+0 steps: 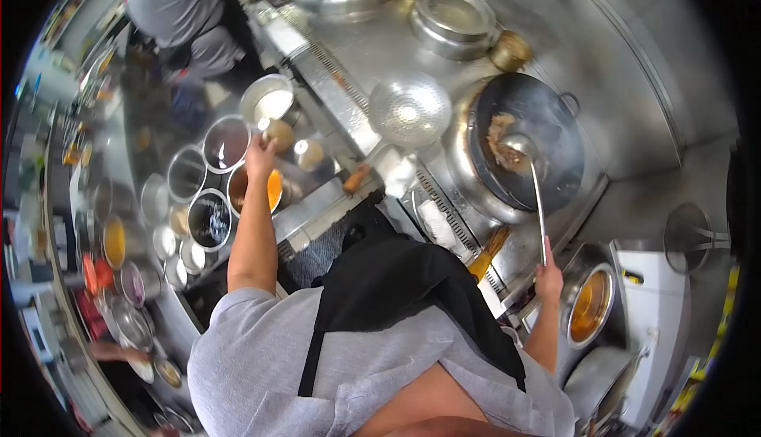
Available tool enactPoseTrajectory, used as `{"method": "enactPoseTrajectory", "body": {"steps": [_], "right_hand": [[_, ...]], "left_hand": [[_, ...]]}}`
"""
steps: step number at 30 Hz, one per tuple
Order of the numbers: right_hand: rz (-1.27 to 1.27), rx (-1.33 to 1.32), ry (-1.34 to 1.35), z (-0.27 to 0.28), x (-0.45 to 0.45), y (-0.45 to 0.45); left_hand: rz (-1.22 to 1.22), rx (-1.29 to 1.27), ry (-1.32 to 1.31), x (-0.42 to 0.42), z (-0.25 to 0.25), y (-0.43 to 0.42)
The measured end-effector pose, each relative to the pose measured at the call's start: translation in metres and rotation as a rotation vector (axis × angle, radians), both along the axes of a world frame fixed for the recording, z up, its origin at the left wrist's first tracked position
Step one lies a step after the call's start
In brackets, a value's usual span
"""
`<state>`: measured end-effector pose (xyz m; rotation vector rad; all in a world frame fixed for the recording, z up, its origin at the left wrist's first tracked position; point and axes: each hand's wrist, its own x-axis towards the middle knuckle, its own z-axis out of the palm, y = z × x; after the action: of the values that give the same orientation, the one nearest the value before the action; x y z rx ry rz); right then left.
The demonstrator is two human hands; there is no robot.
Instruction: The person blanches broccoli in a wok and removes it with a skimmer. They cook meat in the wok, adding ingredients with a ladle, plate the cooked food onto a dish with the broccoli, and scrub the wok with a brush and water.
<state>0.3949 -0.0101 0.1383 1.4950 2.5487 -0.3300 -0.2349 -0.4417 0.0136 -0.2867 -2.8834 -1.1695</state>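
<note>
My right hand [548, 278] is wrapped round the long handle of a metal ladle [539, 203]. The ladle's bowl rests among browned pieces of food [501, 137] in a dark, steaming wok [555, 171]. Over on the left, my left hand [260, 156] is closed above several round containers, its fingers pinched; what they hold, if anything, I cannot make out. Just beyond those fingers stands a pot with white contents [269, 103]. Beside the hand is a container of dark liquid [226, 145], and an orange-filled one [273, 190] is partly hidden under my forearm.
A perforated strainer [409, 108] with a wooden handle lies between the containers and wok. A bamboo brush [490, 253] rests by the stove edge. A pot of orange liquid [591, 304] stands near my right forearm. Another person [184, 9] works at a flaming burner, upper left.
</note>
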Motion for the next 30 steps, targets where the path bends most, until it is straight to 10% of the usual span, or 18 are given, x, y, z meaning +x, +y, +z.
{"method": "enactPoseTrajectory", "body": {"steps": [4,11,15,19,25,30], "right_hand": [[-0.166,0.003,0.006,0.015,0.037,-0.015],[-0.269,-0.208,0.756,-0.04,0.075,-0.048],[-0.601,-0.623,1.05,0.009,0.034,-0.087],[-0.638,-0.703,1.155,0.006,0.008,-0.101],[-0.56,-0.828,1.218,0.034,-0.018,-0.115],[-0.552,-0.976,1.286,0.048,-0.026,-0.121]], "left_hand": [[-0.012,-0.143,0.128,-0.016,0.03,0.037],[-0.437,-0.277,0.349,-0.062,0.172,0.123],[-0.751,0.385,0.149,-0.074,0.269,0.22],[-1.007,0.264,0.383,0.009,0.338,0.357],[-1.351,-0.487,0.463,0.158,0.291,0.519],[-1.447,-0.581,0.459,0.229,0.201,0.563]]}}
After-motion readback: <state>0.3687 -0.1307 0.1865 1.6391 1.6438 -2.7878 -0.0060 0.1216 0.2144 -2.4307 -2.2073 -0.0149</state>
